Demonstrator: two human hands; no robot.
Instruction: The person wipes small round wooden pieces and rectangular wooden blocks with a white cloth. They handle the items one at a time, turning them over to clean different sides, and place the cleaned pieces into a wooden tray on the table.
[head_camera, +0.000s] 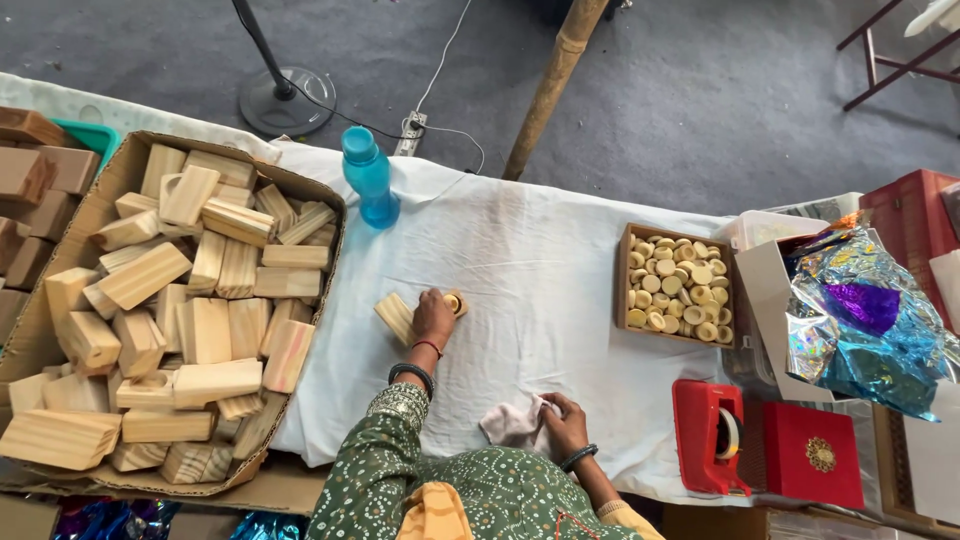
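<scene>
My left hand (432, 315) rests on a pale wooden block (396, 316) lying on the white cloth (540, 290), fingers wrapped over it. A small round wooden disc (453, 302) sits at the fingertips on the block's right end. My right hand (563, 424) lies near the table's front edge, closed on a crumpled pinkish-white rag (510, 423). Both wrists wear dark bangles, and green patterned sleeves cover my arms.
A big cardboard box (318, 190) of wooden blocks fills the left. A blue bottle (368, 178) stands at the back. A wooden tray (624, 290) holds several round discs. Front right: red tape dispenser (706, 436), red box (812, 455), shiny foil (860, 320).
</scene>
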